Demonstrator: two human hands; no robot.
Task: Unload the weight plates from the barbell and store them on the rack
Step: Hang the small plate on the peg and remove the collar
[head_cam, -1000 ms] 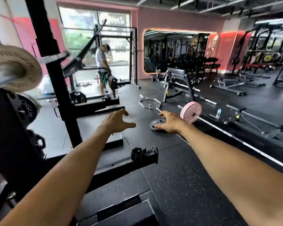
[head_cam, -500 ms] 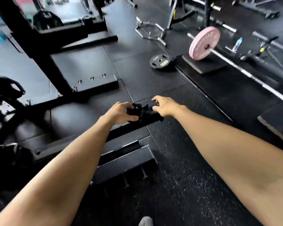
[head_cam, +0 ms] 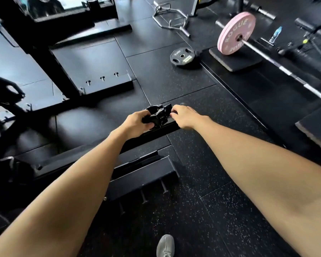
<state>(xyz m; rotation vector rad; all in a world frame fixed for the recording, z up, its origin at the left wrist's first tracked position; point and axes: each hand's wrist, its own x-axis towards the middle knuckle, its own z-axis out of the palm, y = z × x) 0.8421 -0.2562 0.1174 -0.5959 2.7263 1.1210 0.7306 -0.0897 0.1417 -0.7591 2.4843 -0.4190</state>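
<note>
Black speckled rubber floor (head_cam: 202, 191) spreads under a rack's steel base rail (head_cam: 161, 129). Left hand (head_cam: 135, 121) grips a black barbell collar (head_cam: 157, 114); right hand (head_cam: 183, 116) pinches its lever. Beyond, a pink weight plate (head_cam: 233, 34) sits on the barbell (head_cam: 285, 71), a small black plate (head_cam: 183, 56) flat nearby.

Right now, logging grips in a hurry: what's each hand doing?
Left hand: grips the black barbell collar.
Right hand: fingertips pinch the collar's other end.

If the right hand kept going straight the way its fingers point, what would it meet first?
Probably the black collar clamp: the right hand points left at it, fingertips already at its edge, opposite the left hand.
</note>
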